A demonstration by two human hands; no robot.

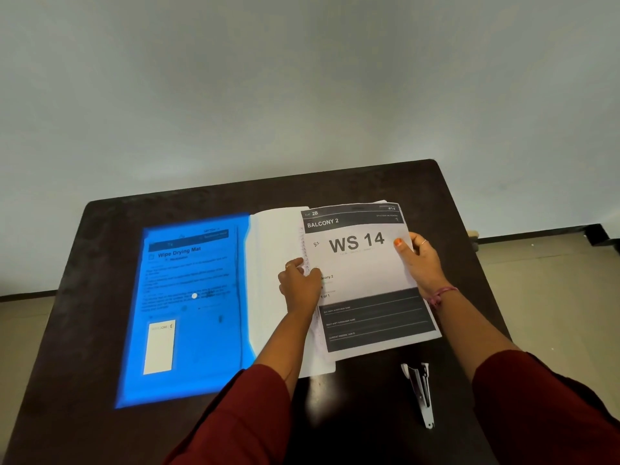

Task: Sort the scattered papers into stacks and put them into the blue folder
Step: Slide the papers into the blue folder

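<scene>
1. The shiny see-through blue plastic folder [188, 310] lies flat and open on the left part of the dark brown bench [453, 203]. A printed sheet shows through its blue cover. Only the heading "Wipe Drying Mat" can be read; the small lines below are too blurry. A small white card [159, 347] sits low on the cover.
2. A plain white sheet [275, 250] lies on the folder's right half. Its bottom corner is hidden behind a dark red sleeve [241, 407].
3. The left hand [300, 286] rests on the left edge of the paper stack, fingers [295, 265] curled at that edge. Whether they pinch the sheets or just press on them, I cannot tell.
4. The thin stack of white and dark grey printed papers [365, 280] lies on the right side of the open folder, a bit tilted. The top page says "BALCONY 2" and "WS 14". The words in the dark band at the bottom are too small to read.
5. The right hand [421, 263] holds the stack's right edge, thumb on top and fingers tucked under it, out of sight.
6. A black and silver metal stapler [421, 391] lies on the bench near the stack's lower right corner, not touching it.
</scene>
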